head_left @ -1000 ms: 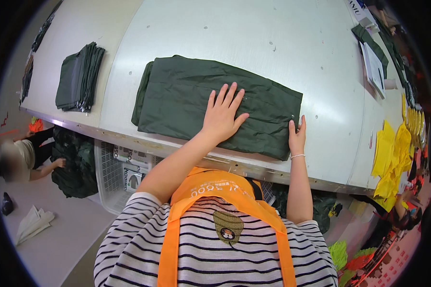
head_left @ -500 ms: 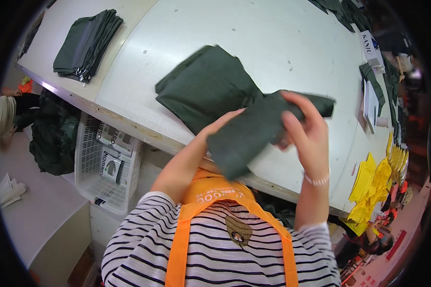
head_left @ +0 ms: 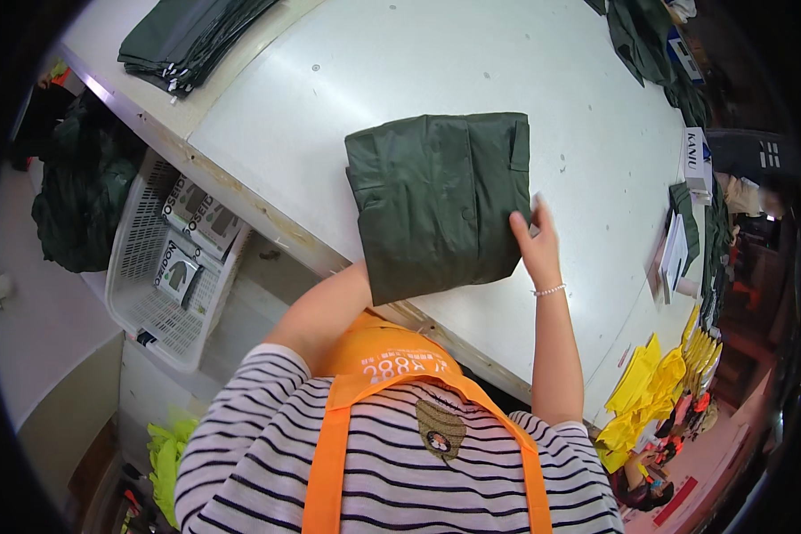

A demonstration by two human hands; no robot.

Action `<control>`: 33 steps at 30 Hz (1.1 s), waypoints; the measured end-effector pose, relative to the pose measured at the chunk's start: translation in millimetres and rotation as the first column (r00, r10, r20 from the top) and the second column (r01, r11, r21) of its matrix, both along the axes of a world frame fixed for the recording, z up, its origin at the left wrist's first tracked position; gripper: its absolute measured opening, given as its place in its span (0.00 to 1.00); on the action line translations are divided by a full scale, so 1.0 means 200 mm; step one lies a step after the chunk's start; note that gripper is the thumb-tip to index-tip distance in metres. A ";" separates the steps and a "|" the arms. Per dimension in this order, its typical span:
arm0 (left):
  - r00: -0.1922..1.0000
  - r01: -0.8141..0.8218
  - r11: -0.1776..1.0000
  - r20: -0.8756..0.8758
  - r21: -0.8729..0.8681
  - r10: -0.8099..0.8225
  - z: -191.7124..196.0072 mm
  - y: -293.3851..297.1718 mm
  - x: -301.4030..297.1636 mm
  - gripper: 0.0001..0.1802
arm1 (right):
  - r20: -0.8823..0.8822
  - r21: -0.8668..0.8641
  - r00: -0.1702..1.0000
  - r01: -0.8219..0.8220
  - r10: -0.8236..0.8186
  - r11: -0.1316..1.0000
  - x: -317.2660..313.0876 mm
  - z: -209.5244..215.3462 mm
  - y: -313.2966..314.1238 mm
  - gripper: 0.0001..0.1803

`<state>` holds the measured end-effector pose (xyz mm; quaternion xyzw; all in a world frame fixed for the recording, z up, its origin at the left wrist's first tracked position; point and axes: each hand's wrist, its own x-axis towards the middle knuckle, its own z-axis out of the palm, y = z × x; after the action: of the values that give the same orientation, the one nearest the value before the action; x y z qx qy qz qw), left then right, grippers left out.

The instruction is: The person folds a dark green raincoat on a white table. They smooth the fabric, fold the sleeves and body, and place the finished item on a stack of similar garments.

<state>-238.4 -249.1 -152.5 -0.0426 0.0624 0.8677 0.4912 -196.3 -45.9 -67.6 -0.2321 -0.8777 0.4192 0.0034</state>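
A dark green garment (head_left: 436, 205), folded into a neat near-square, is in front of me at the table's near edge. A round snap and a front placket show on its upper face. The thumb of my right hand (head_left: 538, 245) lies on the garment's right edge, with the fingers partly behind that edge. My left forearm reaches to the garment's lower left corner; the left hand and its fingers are hidden under the cloth.
A stack of folded dark green garments (head_left: 191, 40) lies at the table's far left. Below the left edge stands a white basket (head_left: 120, 298) with flat printed packages (head_left: 176, 267). Yellow garments (head_left: 645, 383), a small white box (head_left: 697, 156) and dark green cloth (head_left: 636, 40) line the right side.
The folded bundle between my hands has been turned and laid over the other dark green part, making one flat square. My left hand has gone beneath it; my right has moved to its right edge.
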 end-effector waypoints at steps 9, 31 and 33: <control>0.981 0.165 0.978 -0.080 -0.128 -0.176 0.02 0.02 -0.02 0.23 | -0.052 -0.112 0.990 0.121 -0.127 0.986 0.28 -0.28 0.00 0.31; 0.681 -0.604 0.085 -0.568 -0.793 -0.461 -0.27 -0.55 0.46 0.28 | 0.260 0.307 0.957 -0.206 0.126 0.929 0.26 -0.32 -0.03 0.35; 0.659 -0.722 -0.076 -0.649 -0.688 -0.380 0.04 -0.53 0.32 0.36 | 0.370 0.348 0.924 -0.234 0.096 0.908 0.23 -0.20 -0.02 0.37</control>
<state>-173.7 -354.7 -143.9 -0.0528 0.8398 0.5331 0.0886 -150.1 -49.6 -108.5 -0.2205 -0.9463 0.1899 -0.1409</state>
